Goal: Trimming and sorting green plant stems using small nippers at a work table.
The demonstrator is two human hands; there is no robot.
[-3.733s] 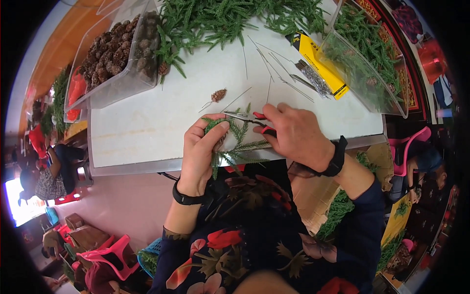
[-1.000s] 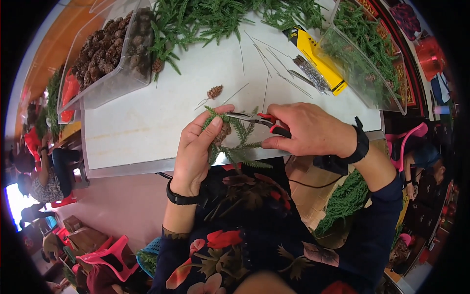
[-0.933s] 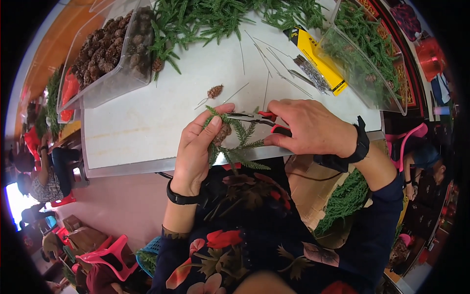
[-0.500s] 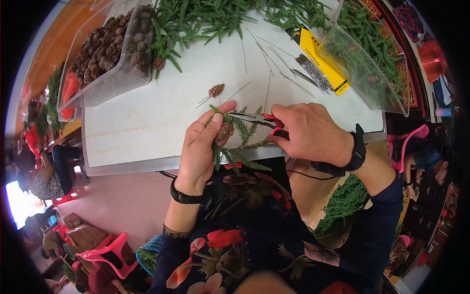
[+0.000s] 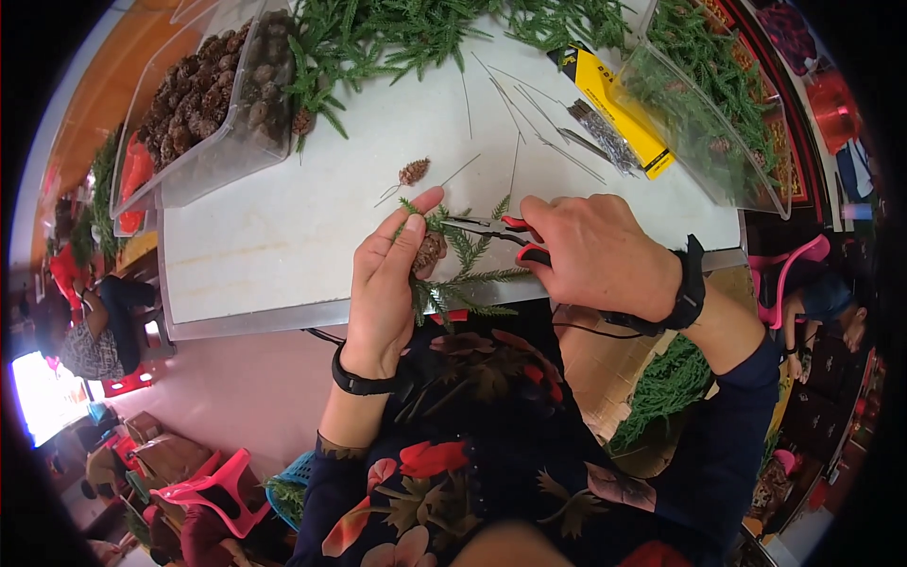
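My left hand (image 5: 385, 274) pinches an artificial pine sprig (image 5: 465, 283), with a brown pine cone (image 5: 428, 253) set among its green needles. In my right hand (image 5: 605, 255) is a pair of long-nose pliers (image 5: 487, 227) with red and black handles. The pliers' jaws reach the sprig close to my left thumb; whether they are clamped on a wire there I cannot make out. Just beyond my left fingertips, a loose pine cone (image 5: 414, 171) with a bent wire tail lies on the white tabletop (image 5: 255, 274).
A clear bin of pine cones (image 5: 198, 104) stands at the far left, a clear bin of green sprigs (image 5: 709, 113) at the far right. Green sprigs (image 5: 397, 38) line the back. Thin wires (image 5: 529, 113) lie beside a yellow packet (image 5: 619, 113). A cardboard box (image 5: 605, 369) with greenery sits below the table edge.
Both hands keep nearly the same place, with the pliers still at the sprig. The view has shifted very slightly.
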